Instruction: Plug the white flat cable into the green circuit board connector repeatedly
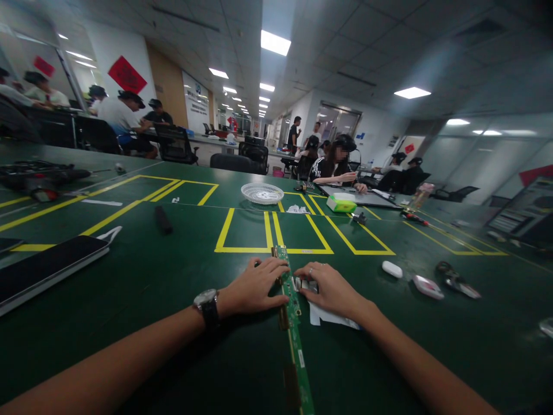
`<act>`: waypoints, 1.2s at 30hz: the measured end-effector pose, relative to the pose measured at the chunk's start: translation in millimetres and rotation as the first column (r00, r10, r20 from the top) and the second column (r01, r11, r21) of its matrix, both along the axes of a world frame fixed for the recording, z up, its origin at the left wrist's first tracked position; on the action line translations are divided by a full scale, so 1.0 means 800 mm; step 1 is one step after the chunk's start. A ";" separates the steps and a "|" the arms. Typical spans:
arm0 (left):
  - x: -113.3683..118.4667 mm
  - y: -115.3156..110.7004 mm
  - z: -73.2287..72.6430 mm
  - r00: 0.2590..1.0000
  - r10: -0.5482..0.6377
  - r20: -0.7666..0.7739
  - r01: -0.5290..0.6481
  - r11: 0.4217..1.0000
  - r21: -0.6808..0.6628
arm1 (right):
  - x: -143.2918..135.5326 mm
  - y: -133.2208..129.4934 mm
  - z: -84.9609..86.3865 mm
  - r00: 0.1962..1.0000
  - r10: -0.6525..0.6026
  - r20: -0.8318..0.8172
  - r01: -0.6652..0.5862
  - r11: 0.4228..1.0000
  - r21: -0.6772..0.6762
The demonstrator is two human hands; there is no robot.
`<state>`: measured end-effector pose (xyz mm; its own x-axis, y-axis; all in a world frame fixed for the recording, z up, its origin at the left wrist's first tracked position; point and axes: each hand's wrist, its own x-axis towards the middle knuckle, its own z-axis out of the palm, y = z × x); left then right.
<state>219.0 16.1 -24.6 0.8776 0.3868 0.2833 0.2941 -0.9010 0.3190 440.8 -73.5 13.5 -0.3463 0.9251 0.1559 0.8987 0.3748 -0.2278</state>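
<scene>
A long, narrow green circuit board [295, 334] lies lengthwise on the green table in front of me, with brown flexible strips along its left edge. My left hand [259, 285], with a watch on the wrist, holds the board's far part, thumb and fingertips on its left side. Close against the right edge, my right hand [332, 290] has its fingers curled round a small whitish piece by the board. Its exact kind is hidden by the fingers. Beneath the right hand lies a white sheet [328, 317] with an uneven edge.
A white basket [262, 194] and a green box [341, 203] stand farther back among yellow tape lines. A dark phone-like slab [52, 268] lies left. To the right are a white case [392, 269] and a pinkish case [427, 286]. A person [339, 164] sits opposite.
</scene>
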 end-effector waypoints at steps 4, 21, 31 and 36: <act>0.000 0.000 0.001 1.000 -0.004 -0.004 0.004 1.000 -0.001 | -0.001 -0.001 -0.001 1.000 -0.006 -0.024 0.006 1.000 -0.003; -0.002 0.001 0.005 0.999 -0.043 -0.030 0.042 0.999 -0.020 | 0.008 0.005 -0.014 0.986 0.101 -0.129 -0.099 0.995 0.024; 0.000 0.002 0.004 1.000 -0.007 0.021 0.009 0.995 -0.099 | 0.008 0.002 -0.010 0.954 0.265 -0.141 -0.255 0.963 0.085; 0.003 0.011 -0.005 0.979 0.114 0.172 -0.071 0.968 -0.239 | -0.007 0.003 -0.012 0.942 0.313 -0.125 -0.309 0.950 0.046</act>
<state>221.1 24.7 -28.4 0.7765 0.5375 0.3288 0.2901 -0.7682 0.5707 435.4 -71.4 4.0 -0.5915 0.7696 0.2403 0.6999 0.6381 -0.3209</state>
